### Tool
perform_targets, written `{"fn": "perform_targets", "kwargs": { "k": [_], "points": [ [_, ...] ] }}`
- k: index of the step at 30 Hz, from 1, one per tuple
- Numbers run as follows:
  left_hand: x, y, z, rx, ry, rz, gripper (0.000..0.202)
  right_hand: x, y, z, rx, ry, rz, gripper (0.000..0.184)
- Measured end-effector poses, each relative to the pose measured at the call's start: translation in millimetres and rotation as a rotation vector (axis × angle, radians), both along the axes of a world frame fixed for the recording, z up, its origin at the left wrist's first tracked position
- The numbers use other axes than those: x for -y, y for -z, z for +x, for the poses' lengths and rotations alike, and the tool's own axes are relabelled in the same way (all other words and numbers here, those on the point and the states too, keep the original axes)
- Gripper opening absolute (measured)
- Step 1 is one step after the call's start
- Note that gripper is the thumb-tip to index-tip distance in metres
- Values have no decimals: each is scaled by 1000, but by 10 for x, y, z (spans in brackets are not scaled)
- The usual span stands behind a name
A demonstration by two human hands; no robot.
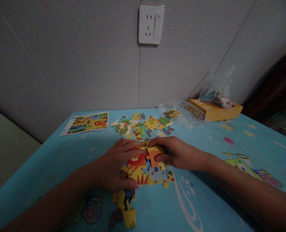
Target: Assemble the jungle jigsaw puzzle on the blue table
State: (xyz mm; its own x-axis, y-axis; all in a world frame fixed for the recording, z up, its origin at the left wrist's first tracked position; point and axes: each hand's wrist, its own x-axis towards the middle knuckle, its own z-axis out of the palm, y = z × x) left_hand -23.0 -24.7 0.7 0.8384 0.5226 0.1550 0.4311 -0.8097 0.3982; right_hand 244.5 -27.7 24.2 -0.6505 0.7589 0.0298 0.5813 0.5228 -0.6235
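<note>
Several joined jigsaw puzzle pieces (138,175) lie on the table, showing a red-maned lion, yellow ground and a blue-grey animal. My left hand (117,164) rests flat over their left side, fingers stretched out and covering part of the picture. My right hand (173,153) pinches a puzzle piece with orange on it (152,158) at the upper right of the joined part, thumb on its face. Whether that piece is fully seated I cannot tell. Below my left hand lie further puzzle pieces (128,209) with a dark-legged figure on yellow.
Loose puzzle pieces (143,124) are heaped behind my hands. A printed reference picture (85,124) lies at the back left. At the back right are clear plastic wrap (183,119) and a yellow box (220,112) bearing a plastic bag (217,93). A wall stands behind the blue table (60,154).
</note>
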Motion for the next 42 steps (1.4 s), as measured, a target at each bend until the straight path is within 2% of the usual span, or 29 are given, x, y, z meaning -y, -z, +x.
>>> {"fn": "perform_targets", "kwargs": {
  "k": [3,8,11,15,18,22,26,30,34,38,40,42],
  "points": [
    [0,1,2,14,10,23,80,0,-16,-7,28,35,7,37],
    [7,-7,4,28,6,38,80,13,-41,-23,48,39,12,30],
    [12,-12,3,24,6,30,82,-14,-50,20,58,42,83,27],
    [16,-18,-1,8,-6,27,82,-99,-63,112,111,154,148,22],
    [14,-22,-2,-4,-13,23,81,-113,-36,98,44,232,32,17],
    [1,-10,-8,21,-18,33,74,-6,64,-62,-102,238,-166,14],
    [-11,21,-16,58,-5,34,75,98,140,-194,-63,221,-9,10],
    [-19,36,-23,57,-5,34,76,121,135,-212,-8,206,97,12],
    [-17,29,-27,52,2,32,73,73,56,-130,20,181,176,7],
    [-18,18,-19,37,0,19,72,-11,-60,11,-17,224,292,14],
    [-21,19,-15,52,5,17,72,-23,-99,51,-2,179,311,12],
    [-25,26,-14,70,9,18,71,-6,-108,52,45,80,273,23]
  ]
}}
